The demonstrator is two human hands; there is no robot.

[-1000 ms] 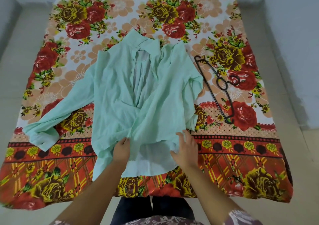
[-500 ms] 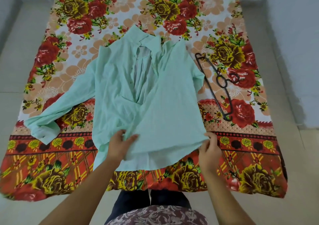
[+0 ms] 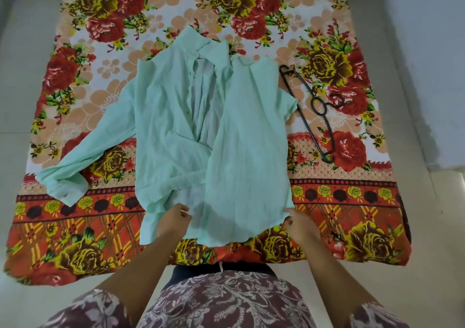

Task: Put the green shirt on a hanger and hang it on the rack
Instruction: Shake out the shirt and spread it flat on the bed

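A pale green shirt (image 3: 173, 131) lies front-open on the flowered sheet, collar at the far end, its left sleeve stretched out toward the left. My left hand (image 3: 172, 223) pinches the inner edge of the shirt's right front panel near the hem. At that panel's outer bottom corner, my right hand (image 3: 298, 224) pinches the cloth. Both hands hold the panel spread flat. A black hanger (image 3: 308, 109) lies on the sheet just right of the shirt, untouched. No rack is in view.
The red and orange flowered sheet (image 3: 352, 214) covers the floor in front of me. Pale tiled floor (image 3: 427, 101) surrounds it on the left, right and near side. My knees and patterned clothing fill the bottom of the view.
The right front panel, bunched a second ago, has been pulled flat toward me and to the right. My right hand slid outward to the panel's corner; my left hand stayed near the middle hem.
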